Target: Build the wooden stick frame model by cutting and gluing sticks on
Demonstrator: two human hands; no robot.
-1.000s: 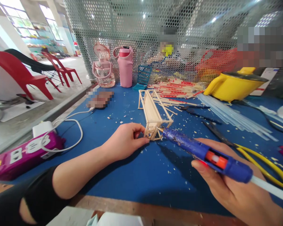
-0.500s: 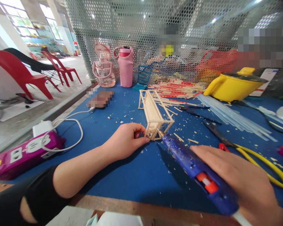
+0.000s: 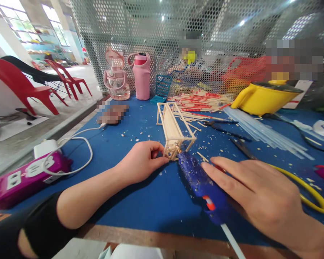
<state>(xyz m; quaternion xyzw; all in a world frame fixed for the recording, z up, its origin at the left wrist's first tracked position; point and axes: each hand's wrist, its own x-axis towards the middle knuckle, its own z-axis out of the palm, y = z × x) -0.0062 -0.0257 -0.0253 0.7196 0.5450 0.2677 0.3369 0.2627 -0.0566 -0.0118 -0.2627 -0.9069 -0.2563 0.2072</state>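
Observation:
A small frame model of thin wooden sticks [image 3: 171, 122] stands on the blue tabletop [image 3: 140, 212]. My left hand [image 3: 144, 160] pinches its near left corner between thumb and fingers. My right hand [image 3: 259, 194] is closed on a blue glue gun [image 3: 198, 180], whose trigger side is hidden from me. The gun's metal nozzle is at the near end of the model, among the short sticks there; whether it touches them I cannot tell. A pale glue stick [image 3: 230, 239] sticks out of the gun's back end.
Behind the model lie red-tipped sticks [image 3: 199, 102]. To the right are clear glue sticks [image 3: 270, 133], pliers [image 3: 229, 129], yellow-handled scissors [image 3: 310, 192] and a yellow pot [image 3: 267, 99]. A purple power strip [image 3: 29, 176] and two pink bottles [image 3: 142, 77] are leftward. Perforated metal screen [image 3: 151, 32] closes the back.
The glue gun has swung left and its body has turned, with its nozzle shifting slightly inward at the model's near end. My right hand has moved with it; my left hand keeps its pinch.

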